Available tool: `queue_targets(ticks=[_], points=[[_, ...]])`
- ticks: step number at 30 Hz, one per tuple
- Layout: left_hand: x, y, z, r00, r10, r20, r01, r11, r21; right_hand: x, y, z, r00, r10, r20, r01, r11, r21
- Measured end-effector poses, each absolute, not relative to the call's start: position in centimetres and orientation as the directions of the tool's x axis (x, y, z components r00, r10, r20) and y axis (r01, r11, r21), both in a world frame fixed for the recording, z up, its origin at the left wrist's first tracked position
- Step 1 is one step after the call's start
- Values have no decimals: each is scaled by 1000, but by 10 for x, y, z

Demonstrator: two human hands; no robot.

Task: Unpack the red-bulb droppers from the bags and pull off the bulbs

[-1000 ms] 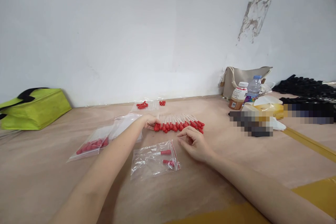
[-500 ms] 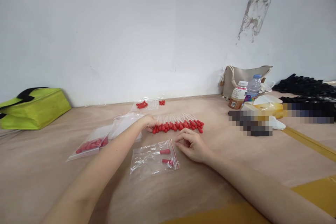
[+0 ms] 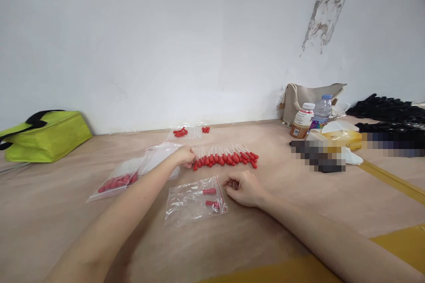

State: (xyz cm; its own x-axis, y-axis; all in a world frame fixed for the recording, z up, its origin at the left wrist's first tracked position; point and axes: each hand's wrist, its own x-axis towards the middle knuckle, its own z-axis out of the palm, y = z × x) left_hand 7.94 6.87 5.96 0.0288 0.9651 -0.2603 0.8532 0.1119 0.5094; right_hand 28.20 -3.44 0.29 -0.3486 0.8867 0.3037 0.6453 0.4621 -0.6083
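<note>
A row of droppers [image 3: 227, 158] with red rubber bulbs and clear stems lies on the table, bulbs toward me. At its left end rests my left hand [image 3: 184, 156], its fingers closed beside the outermost bulb; whatever they may hold is hidden. My right hand [image 3: 245, 189] is in front of the row with fingers curled in and nothing visible in them. Just left of it, a clear zip bag [image 3: 186, 205] lies flat with two red-bulbed droppers inside, its red-lined opening facing that hand.
Left of the row lie clear bags [image 3: 159, 159] and a bag of red bulbs [image 3: 117, 181]. Another bag with red pieces [image 3: 180, 132] is by the wall. A lime-green bag [image 3: 49, 137] stands far left; bottles [image 3: 302, 121], a beige bag [image 3: 307, 93] and black items [image 3: 381, 108] are right.
My left hand has shifted slightly left, away from the end bulb. My right hand has drawn back a little from the row and its fingers have curled in more.
</note>
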Motion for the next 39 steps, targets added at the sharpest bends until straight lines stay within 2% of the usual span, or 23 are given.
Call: queue_targets(ticks=[2,5,6,7,9,14,17,20,24,29,33,39], points=[[75,52,60,65,990,-125,864,7,503,283,-34,5,-322,906,275,664,423,-617],[63,11,54,243,966,87,840,-255,478,284,-34,6,-301,923,238,667,382,-640],[58,-5,50,439,876,198,770,-480,420,284,-34,5,-325,918,229,653,392,-648],[53,-21,45,571,779,258,683,-625,377,284,-34,5,-361,906,220,634,412,-655],[42,-47,35,650,711,267,623,-700,350,282,-34,3,-438,874,209,594,456,-662],[31,-71,15,648,736,198,653,-670,354,273,-37,2,-497,832,244,530,514,-674],[33,-69,11,633,748,199,659,-656,368,266,-39,5,-539,777,325,430,586,-687],[34,-68,12,617,764,188,669,-635,386,263,-40,12,-623,711,326,338,621,-707],[34,-70,14,615,775,146,680,-615,399,264,-40,19,-720,646,255,366,665,-651],[34,-71,16,631,766,124,688,-626,367,261,-47,17,-703,636,318,401,724,-561],[34,-70,16,632,766,123,693,-628,353,261,-50,14,-646,686,334,430,689,-583],[34,-70,17,624,774,110,706,-618,345,259,-45,14,-672,663,331,403,702,-588]])
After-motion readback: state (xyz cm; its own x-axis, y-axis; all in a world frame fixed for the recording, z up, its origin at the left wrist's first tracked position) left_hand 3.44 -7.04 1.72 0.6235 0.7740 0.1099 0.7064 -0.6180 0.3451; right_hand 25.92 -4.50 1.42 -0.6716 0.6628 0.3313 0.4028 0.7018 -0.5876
